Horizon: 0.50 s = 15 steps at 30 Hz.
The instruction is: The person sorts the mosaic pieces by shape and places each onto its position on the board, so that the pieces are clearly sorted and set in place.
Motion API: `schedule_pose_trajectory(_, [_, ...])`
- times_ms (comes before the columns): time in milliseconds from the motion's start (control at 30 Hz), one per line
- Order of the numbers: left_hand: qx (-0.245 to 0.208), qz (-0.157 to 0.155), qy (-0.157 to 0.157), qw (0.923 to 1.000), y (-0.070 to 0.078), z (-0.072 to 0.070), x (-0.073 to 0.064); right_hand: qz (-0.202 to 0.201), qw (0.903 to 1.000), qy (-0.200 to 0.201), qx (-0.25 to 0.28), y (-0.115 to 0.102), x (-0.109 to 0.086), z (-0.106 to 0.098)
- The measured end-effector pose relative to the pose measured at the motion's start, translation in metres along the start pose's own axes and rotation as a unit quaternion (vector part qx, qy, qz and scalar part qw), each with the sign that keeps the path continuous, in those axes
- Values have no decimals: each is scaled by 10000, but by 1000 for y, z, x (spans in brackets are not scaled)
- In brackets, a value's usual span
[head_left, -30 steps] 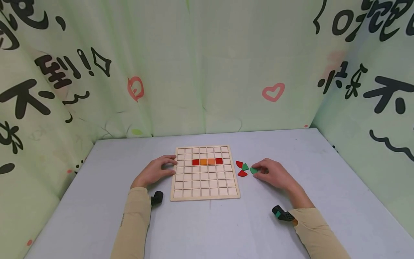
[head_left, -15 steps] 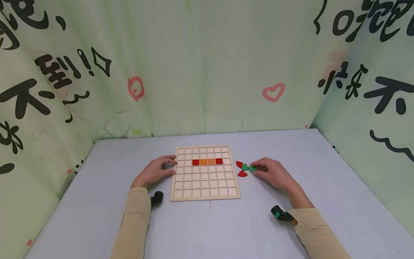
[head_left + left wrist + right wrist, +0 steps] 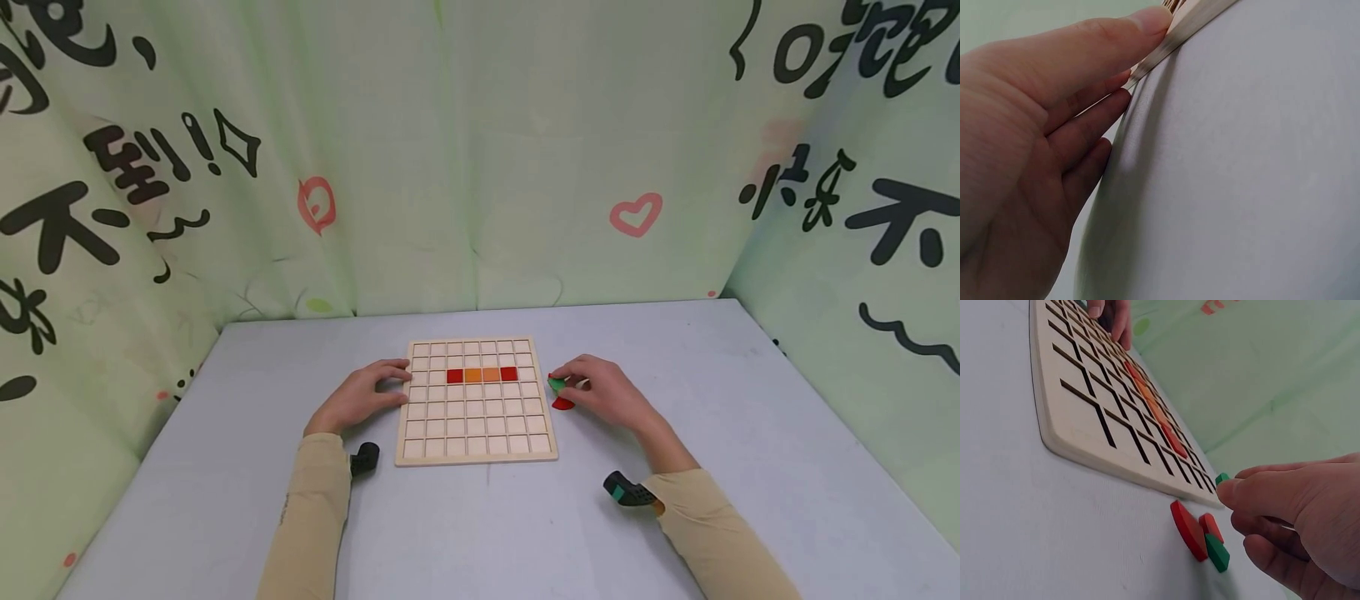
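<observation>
A wooden grid board lies flat, with two red tiles and two orange tiles side by side in one row. At its left edge rests my left hand, thumb and fingertips touching the frame; in the left wrist view its fingers are extended. Just beyond the right edge, my right hand pinches a small green piece between thumb and forefinger, raised over the loose pieces. Below it in the right wrist view lie a fan-shaped red piece, another red piece and a green piece.
The board and loose pieces share a white-covered table. A pale green curtain with black lettering and red hearts closes off the back and both sides. Black wrist devices sit at both sleeves.
My right hand has moved left with the green piece, from beside the loose pieces to over them near the board's right edge. My left hand has stayed at the board's left edge.
</observation>
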<state>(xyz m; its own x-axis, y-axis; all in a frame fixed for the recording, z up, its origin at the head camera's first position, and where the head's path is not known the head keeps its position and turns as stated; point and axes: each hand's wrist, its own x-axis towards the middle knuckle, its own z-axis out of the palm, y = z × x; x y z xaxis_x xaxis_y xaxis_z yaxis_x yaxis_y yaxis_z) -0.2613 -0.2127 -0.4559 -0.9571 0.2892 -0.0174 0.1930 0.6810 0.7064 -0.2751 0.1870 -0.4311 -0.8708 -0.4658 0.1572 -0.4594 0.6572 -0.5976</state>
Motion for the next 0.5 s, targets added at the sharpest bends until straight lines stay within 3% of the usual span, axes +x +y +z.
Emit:
schedule_pose_trajectory(267, [-21,-36,-9,10000,0,-1,-1,141,9997,-105,153,-29,21,18])
schedule_pose_trajectory(500, [0,-29,-33,10000,1,-1,0,-307,9989,-283,223,-51,41,42])
